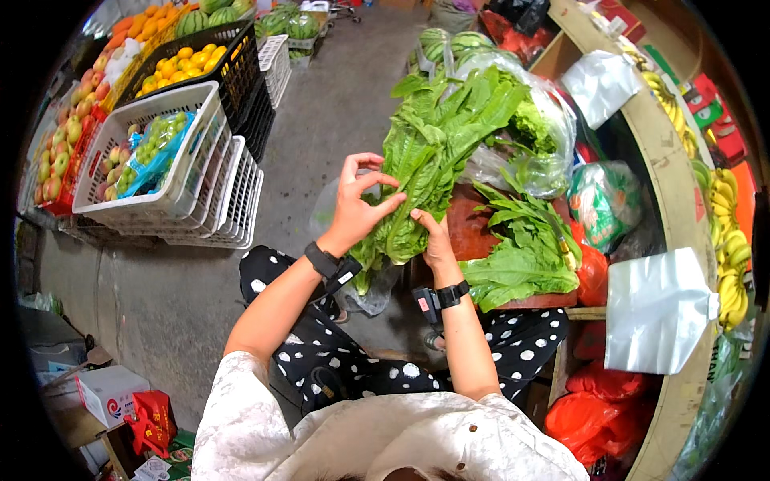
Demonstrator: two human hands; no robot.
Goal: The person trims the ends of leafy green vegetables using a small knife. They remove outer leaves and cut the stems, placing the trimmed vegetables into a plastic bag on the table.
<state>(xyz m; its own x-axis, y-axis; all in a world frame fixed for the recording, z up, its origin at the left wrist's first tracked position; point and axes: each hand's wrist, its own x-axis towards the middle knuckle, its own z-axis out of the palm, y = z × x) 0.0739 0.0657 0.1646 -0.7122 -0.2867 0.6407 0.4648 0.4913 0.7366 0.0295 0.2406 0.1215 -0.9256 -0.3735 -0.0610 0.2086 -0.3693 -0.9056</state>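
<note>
My right hand [438, 240] grips a large bunch of long-leaf lettuce [430, 162] near its base, thumb on the near side. The leaves fan out away from me. Along the left edge of the bunch is my left hand [361, 201], fingers spread and curved, fingertips at the leaves; whether they press on them is hard to tell. More loose lettuce [523, 258] lies to the right on a reddish-brown board [472, 222]. A small narrow object [566, 252], yellowish and dark, rests on that pile; its kind is unclear. Below the held bunch hangs a clear plastic bag [367, 294].
Stacked white crates [204, 204] with bagged grapes stand left, beside a black crate [231, 60] of orange fruit. Beyond the lettuce are a clear bag [556, 162] of greens and watermelons [472, 42]. A wooden counter [652, 156] with bananas [731, 246] curves along the right.
</note>
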